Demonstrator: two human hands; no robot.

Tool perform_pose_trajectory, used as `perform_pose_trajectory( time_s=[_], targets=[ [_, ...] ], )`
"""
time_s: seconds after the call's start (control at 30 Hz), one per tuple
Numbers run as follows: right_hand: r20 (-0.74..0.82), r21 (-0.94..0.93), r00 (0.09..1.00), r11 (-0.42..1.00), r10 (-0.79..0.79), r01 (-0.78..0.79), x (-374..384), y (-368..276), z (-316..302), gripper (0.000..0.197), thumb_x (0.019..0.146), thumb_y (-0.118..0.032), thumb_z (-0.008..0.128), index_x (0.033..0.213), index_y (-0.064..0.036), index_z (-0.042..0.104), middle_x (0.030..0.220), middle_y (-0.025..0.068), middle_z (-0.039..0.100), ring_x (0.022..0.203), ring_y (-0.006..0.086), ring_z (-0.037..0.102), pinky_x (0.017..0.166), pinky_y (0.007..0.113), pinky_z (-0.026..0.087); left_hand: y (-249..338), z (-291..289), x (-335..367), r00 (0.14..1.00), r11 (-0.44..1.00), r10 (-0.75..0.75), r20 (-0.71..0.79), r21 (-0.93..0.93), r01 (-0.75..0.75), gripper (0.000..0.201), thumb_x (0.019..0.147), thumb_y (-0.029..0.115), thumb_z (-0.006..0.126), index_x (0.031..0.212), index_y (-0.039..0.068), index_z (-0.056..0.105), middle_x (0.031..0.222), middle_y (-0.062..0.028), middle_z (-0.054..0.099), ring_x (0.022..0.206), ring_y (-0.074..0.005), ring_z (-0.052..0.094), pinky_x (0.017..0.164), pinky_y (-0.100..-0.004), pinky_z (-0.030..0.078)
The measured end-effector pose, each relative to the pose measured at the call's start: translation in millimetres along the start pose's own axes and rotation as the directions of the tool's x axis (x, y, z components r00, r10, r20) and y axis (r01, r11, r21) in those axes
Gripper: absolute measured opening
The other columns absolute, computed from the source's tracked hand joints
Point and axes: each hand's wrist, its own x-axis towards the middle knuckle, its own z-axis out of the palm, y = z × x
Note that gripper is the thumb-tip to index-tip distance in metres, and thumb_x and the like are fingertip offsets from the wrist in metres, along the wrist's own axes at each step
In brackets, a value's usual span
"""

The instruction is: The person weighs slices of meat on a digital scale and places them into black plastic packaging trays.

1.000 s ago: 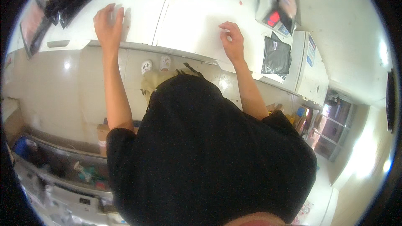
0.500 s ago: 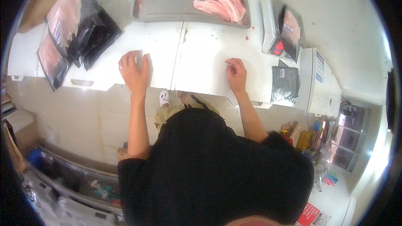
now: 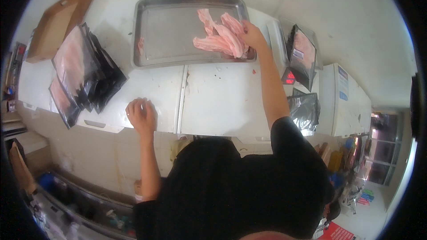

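Note:
My right hand (image 3: 254,35) reaches into a shallow metal tray (image 3: 158,58), its fingers closed on the right edge of a heap of pale pink, fatty raw meat strips (image 3: 220,38). Part of the grip is hidden by the hand itself. A small scrap of meat (image 3: 141,46) lies alone at the tray's left side. Near the front edge of the white chest lid (image 3: 222,102), my left hand (image 3: 141,114) rests with fingers loosely bent and apart, holding nothing.
Several black-backed clear packs of sliced meat (image 3: 73,71) lie overlapped at left, before an open cardboard box (image 3: 62,24). At right, another meat pack (image 3: 303,53) leans on a scale with a red display (image 3: 289,78). A black pouch (image 3: 304,109) lies nearer.
My right hand has moved forward from the lid to the meat in the tray. The left hand stays by the front edge, its fingers more bent. The view has tilted farther forward.

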Motion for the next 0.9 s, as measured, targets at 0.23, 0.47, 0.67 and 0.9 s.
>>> perform_pose_trajectory(
  time_s=[0.23,0.47,0.67,0.9],
  targets=[
    [0.283,-0.228,0.942,0.967,0.179,-0.115,-6.9,-37.3,2.9,0.072,0.078,-0.034,0.082,0.139,-0.0014,0.062,0.128,0.0236,0.069,0.119,0.0376,0.067,0.103,0.043,0.052,0.3,1.0,-0.6,0.998,0.999,0.009,-0.055,-0.036,-0.011,0.014,0.088,0.007,0.075,0.100,0.005,0.070,0.108,-0.0123,0.068,0.105,-0.0342,0.061,0.092,-0.0443,0.049],
    [0.366,-0.132,0.925,0.990,0.099,-0.053,-5.2,-28.1,3.0,0.073,0.077,-0.031,0.082,0.140,0.0010,0.062,0.127,0.0235,0.070,0.116,0.0335,0.069,0.101,0.040,0.053,0.7,-1.4,0.7,0.998,0.999,0.012,-0.063,-0.049,-0.015,0.013,0.087,0.005,0.075,0.098,0.004,0.069,0.108,-0.0117,0.068,0.104,-0.0335,0.061,0.090,-0.0432,0.050],
    [0.365,0.408,0.930,0.889,0.050,-0.208,-6.9,15.0,-9.1,0.053,0.089,-0.021,0.070,0.136,0.0025,0.063,0.116,0.0160,0.073,0.099,0.0258,0.071,0.088,0.036,0.056,-0.4,-2.5,-0.8,0.996,0.995,-0.022,-0.087,-0.097,0.013,0.013,0.086,0.003,0.074,0.097,0.004,0.069,0.109,-0.0114,0.068,0.104,-0.0331,0.062,0.089,-0.0430,0.050],
    [0.588,0.808,0.807,-0.018,-0.049,-0.589,-18.1,43.7,-22.5,0.045,0.097,-0.023,0.058,0.133,0.0050,0.059,0.119,0.0191,0.071,0.102,0.0293,0.070,0.087,0.042,0.057,-1.6,-2.1,0.0,0.997,0.998,0.002,-0.079,-0.064,-0.007,0.012,0.086,0.003,0.073,0.098,0.005,0.069,0.109,-0.0107,0.069,0.103,-0.0329,0.062,0.089,-0.0425,0.051]
  ],
)
